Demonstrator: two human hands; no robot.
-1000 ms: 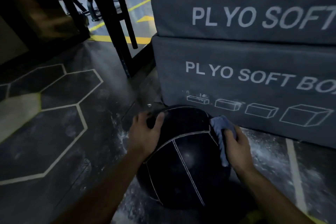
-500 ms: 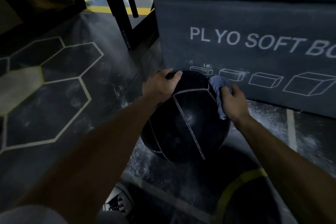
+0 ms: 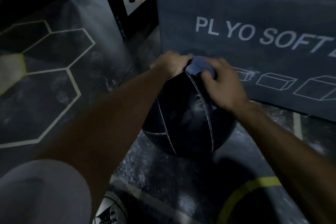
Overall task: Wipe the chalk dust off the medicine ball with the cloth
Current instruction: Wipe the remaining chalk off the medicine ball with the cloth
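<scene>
Dark gym floor point(image 3: 54, 96) with pale hexagon lines and chalk specks is running under everything. Grey plyo box point(image 3: 254, 14) is standing behind, its lettering cut off at the right edge. Black medicine ball point(image 3: 187, 114) with white seams is sitting on the floor against the box, a faint dusty smear showing mid-panel, top hidden by hands. Left hand point(image 3: 171, 63) is curling over the ball's top. Right hand point(image 3: 223, 85) is pressing the blue cloth point(image 3: 197, 67) there, fingers bent round it, blurry. Shoe point(image 3: 111, 209) is poking in, cropped.
</scene>
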